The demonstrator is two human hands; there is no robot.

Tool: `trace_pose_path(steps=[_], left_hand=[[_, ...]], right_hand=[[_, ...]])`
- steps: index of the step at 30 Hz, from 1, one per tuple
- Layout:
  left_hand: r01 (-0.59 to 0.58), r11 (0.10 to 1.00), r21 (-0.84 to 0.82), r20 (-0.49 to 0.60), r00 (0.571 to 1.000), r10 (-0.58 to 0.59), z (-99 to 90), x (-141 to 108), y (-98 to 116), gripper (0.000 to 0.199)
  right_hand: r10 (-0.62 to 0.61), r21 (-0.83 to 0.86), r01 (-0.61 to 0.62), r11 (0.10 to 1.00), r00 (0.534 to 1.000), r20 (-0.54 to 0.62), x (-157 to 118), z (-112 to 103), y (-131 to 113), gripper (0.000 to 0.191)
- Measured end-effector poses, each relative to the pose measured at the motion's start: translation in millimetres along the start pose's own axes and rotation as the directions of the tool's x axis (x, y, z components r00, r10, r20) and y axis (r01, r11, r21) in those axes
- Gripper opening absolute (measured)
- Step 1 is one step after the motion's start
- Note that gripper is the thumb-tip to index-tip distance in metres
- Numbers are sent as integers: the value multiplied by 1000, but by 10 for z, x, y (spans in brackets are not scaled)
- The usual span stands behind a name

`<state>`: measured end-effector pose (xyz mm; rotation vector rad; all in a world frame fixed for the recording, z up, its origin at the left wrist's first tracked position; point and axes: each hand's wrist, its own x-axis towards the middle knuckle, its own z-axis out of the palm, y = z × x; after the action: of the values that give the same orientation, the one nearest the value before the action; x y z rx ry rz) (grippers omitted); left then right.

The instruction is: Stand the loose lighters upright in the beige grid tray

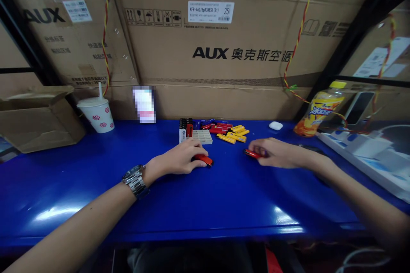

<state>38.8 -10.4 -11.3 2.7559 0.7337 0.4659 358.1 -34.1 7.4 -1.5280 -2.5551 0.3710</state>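
My left hand (187, 155), with a metal watch on its wrist, is closed around a red lighter (205, 160) resting low over the blue table. To the right, my right hand (270, 152) pinches another red lighter (252, 153), whose dark end points left. Just beyond my left hand sits a pale gridded tray (203, 137); white and red lighters with black tops (185, 127) stand in its left side. Loose yellow lighters (235, 136) lie right of the tray, with red lighters (221, 128) and blue ones behind them. My fingers partly cover both held lighters.
At the back left are an open cardboard box (41, 119), a paper cup with straw (96, 113) and a blurred-out screen (144, 104). A white earbud case (276, 126), a drink bottle (320, 108) and a white power strip (365, 158) are on the right. Large cartons (224, 81) wall off the back.
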Motion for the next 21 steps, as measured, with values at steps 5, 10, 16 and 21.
trace_pose_path(steps=[5, 10, 16, 21], left_hand=[[11, 992, 124, -25, 1000, -8, 45, 18, -7, 28], [77, 992, 101, -92, 993, -68, 58, 18, -23, 25], [52, 995, 89, -83, 996, -44, 53, 17, -28, 22], [39, 997, 73, -100, 994, -32, 42, 10, -9, 26]], right_hand=[[-121, 393, 190, 900, 973, -194, 442, 54, -483, 10], [151, 658, 189, 729, 893, -425, 1091, 186, -644, 20], [367, 640, 124, 759, 730, -576, 1417, 383, -747, 49], [326, 552, 70, 831, 743, -585, 1331, 473, -729, 39]])
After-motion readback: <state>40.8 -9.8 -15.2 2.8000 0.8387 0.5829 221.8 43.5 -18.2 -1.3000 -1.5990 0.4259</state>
